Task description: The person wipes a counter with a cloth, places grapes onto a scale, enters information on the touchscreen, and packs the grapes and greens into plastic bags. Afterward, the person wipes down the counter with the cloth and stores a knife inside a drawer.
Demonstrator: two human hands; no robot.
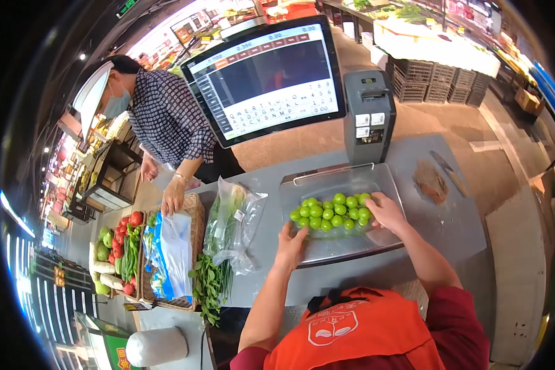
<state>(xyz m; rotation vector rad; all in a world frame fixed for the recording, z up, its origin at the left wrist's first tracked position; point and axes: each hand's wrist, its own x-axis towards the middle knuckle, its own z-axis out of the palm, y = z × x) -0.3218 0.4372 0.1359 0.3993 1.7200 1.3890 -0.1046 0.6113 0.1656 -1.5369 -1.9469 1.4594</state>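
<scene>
A bunch of green grapes (pixel 328 211) lies on the clear tray of the scale (pixel 345 250). At the bunch's left end is my left hand (pixel 291 245), its fingers apart and the fingertips near the grapes. My right hand (pixel 385 213) rests against the right end, fingers curved around the outermost grapes. Above the tray stand the screen (pixel 265 80) and a dark printer unit (pixel 369 117). Left of the tray lies a clear bag of green vegetables (pixel 231 225).
Across the counter (pixel 447 228), a person (pixel 166 111) in a patterned shirt reaches to plastic bags (pixel 174 246) in a wicker basket (pixel 194 216). Leafy greens (pixel 209 287) lie beside it. A knife (pixel 449 172) and a brown item (pixel 430 182) are at the right.
</scene>
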